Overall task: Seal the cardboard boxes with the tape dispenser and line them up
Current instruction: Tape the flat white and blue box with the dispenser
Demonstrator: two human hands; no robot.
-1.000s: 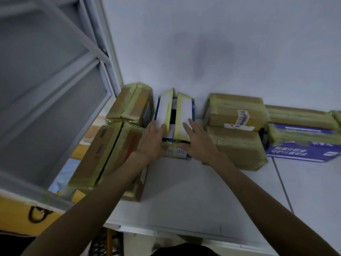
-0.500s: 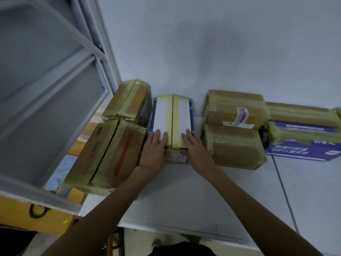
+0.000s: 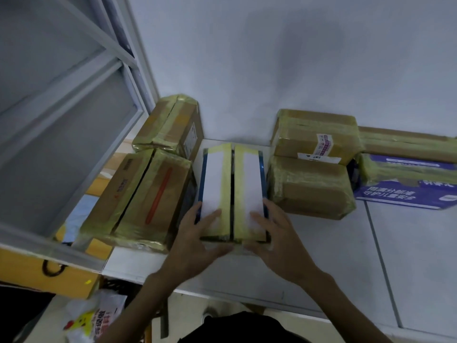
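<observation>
A box with white flaps edged in yellow tape and blue sides (image 3: pixel 232 179) sits on the white table (image 3: pixel 309 256) between taped cardboard boxes. Its two top flaps lie flat with a narrow dark gap between them. My left hand (image 3: pixel 197 240) holds the near left corner, thumb lying on the left flap. At the near right corner my right hand (image 3: pixel 277 240) does the same, thumb resting on the right flap. No tape dispenser is in view.
Two taped brown boxes (image 3: pixel 146 194) stand to the left, two stacked ones (image 3: pixel 311 186) to the right, and a blue printed box (image 3: pixel 408 186) beyond them. A wall runs behind, a window frame (image 3: pixel 74 134) at left. A plastic bag (image 3: pixel 94 318) lies below the table edge.
The raised flaps were pressed down flat. The box then slid toward me, and my hands shifted from the flap tops to its near corners.
</observation>
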